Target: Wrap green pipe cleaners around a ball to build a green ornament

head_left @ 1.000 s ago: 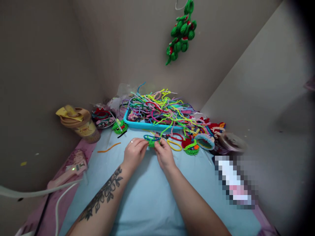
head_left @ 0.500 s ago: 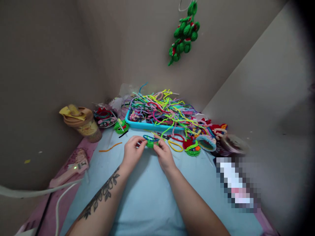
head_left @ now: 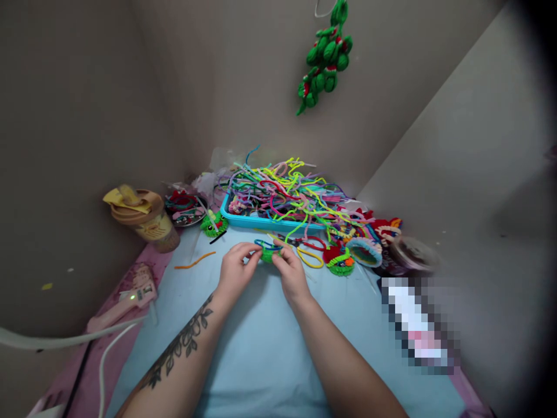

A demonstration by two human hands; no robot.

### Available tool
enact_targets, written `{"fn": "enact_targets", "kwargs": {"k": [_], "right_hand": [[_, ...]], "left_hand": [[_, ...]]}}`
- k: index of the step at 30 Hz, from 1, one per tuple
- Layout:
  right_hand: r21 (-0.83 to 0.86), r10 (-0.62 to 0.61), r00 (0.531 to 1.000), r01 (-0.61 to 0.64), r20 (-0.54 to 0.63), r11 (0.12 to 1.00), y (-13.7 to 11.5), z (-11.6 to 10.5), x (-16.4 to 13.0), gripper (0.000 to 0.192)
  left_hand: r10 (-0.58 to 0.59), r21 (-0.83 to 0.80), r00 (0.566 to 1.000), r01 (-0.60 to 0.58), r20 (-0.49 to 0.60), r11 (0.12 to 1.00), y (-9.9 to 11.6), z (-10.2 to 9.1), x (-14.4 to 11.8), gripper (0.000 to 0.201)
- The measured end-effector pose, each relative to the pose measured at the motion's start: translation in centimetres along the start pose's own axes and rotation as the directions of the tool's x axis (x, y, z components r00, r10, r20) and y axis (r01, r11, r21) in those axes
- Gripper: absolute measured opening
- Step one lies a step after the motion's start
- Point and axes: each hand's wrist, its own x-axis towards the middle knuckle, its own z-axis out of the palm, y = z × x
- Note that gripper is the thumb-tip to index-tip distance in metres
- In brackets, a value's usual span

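Between my hands is a small green fuzzy pipe-cleaner piece (head_left: 268, 255), held just above the light blue cloth. A blue pipe cleaner (head_left: 264, 244) loops along its upper side. My left hand (head_left: 238, 264) pinches the piece and the blue strand at the left end. My right hand (head_left: 290, 268) grips the other end between thumb and fingers. Fingertips cover part of the piece. Just beyond my right hand lie scissors (head_left: 311, 258) with one red and one yellow handle.
A blue tray (head_left: 270, 223) heaped with pipe cleaners (head_left: 296, 191) stands at the back. Finished green figures (head_left: 214, 224) lie nearby. A glue gun (head_left: 124, 305) with cords and a tilted cup (head_left: 148, 220) are left; a blurred-out rectangular thing (head_left: 418, 325) is right.
The green piece has turned slightly, showing more of its green side, and my left fingers have shifted a little on it. Both hands keep their hold.
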Motion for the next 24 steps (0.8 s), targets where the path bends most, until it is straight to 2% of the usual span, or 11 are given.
{"fn": "enact_targets", "kwargs": {"k": [4,8,12,15,18,20,22,24], "right_hand": [[-0.068,-0.027,1.000,0.028,0.006,0.997,-0.42,-0.09,0.01,0.015],[-0.110,-0.015,1.000,0.015,0.007,0.994,-0.44,-0.10,0.05,0.017],[-0.146,-0.025,0.999,0.028,0.024,0.989,-0.62,0.01,0.00,0.015],[-0.177,-0.033,0.999,0.037,0.027,0.983,-0.82,0.09,-0.02,0.016],[-0.195,-0.027,1.000,0.029,0.014,0.980,-0.96,0.16,-0.05,0.017],[-0.199,-0.022,1.000,0.023,0.010,0.980,-1.03,0.18,-0.07,0.018],[-0.201,-0.022,1.000,0.023,0.008,0.979,-1.03,0.15,-0.08,0.019],[-0.198,-0.027,1.000,0.028,0.008,0.980,-0.93,0.06,-0.03,0.019]], "left_hand": [[-0.056,-0.020,0.998,0.057,0.025,0.998,0.13,0.03,-0.09,0.014],[-0.206,-0.146,0.978,0.210,0.041,0.967,0.13,0.16,0.05,0.014],[-0.397,-0.392,0.916,0.388,0.062,0.834,-0.10,0.32,0.42,0.018],[-0.462,-0.503,0.883,0.438,0.086,0.745,-0.06,0.44,0.58,0.022],[-0.451,-0.493,0.890,0.421,0.063,0.762,0.12,0.39,0.62,0.025],[-0.401,-0.413,0.915,0.380,0.037,0.828,0.13,0.22,0.61,0.024],[-0.293,-0.254,0.956,0.285,0.007,0.924,0.00,-0.03,0.59,0.018],[-0.143,-0.076,0.990,0.142,-0.002,0.987,-0.20,-0.30,0.56,0.014]]}}
